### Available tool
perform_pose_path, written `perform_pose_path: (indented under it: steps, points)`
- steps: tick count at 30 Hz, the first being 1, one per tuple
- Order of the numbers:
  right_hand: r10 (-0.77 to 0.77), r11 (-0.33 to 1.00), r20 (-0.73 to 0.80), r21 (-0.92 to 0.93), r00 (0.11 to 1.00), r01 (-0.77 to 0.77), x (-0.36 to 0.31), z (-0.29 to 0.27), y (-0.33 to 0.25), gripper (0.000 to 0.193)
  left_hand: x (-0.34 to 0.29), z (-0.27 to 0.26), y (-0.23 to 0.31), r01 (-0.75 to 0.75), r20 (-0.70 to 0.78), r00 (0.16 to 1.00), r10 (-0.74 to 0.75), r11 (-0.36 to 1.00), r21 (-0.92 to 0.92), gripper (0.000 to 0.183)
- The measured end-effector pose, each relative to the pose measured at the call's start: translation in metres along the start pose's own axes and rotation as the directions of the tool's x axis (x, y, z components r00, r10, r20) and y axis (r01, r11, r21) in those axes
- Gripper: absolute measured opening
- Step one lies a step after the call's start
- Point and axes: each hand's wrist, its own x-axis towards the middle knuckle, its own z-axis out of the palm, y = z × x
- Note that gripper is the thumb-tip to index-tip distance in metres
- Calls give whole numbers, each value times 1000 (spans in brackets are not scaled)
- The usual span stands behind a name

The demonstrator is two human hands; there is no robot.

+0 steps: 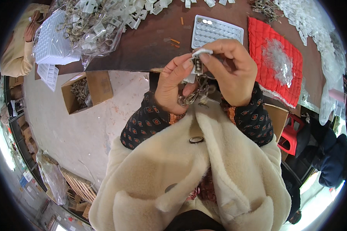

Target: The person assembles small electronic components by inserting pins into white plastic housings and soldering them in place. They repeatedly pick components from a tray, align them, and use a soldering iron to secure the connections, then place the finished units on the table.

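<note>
Close to the table's front edge, both my hands are on a small white battery case [197, 68] with its compartment uncovered. Silvery round cells show in a row inside it. My left hand [170, 85] is closed around the case's left side. Thumb and fingers of my right hand [235, 69] pinch a white flap [202, 51] at the case's upper end; whether it is joined to the case I cannot tell. Below hangs a coil of thin string-like wire [194, 95], partly hidden by my left fingers. Just beyond my hands lies a clear-white blister tray [218, 30] with a few button cells in it.
Clear bags of white cases and coiled wire [98, 29] pile at the back left, beside stacked white trays [57, 38]. A red quilted cloth [275, 57] lies at right. An open cardboard box [99, 87] stands on the floor. Another person's hand [30, 31] shows at far left.
</note>
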Motion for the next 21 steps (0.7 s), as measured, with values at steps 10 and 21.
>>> perform_pose_path:
  steps: [10, 21]
  points:
    - [-462, 832, 202, -238, 864, 501, 6, -7, 14, 27, 1, 4, 1, 30, 13, 999, -29, 993, -111, 28]
    - [-639, 606, 202, -463, 742, 647, 2, -11, 28, 32, 5, -3, -4, 5, 123, 992, -5, 1000, 4, 34]
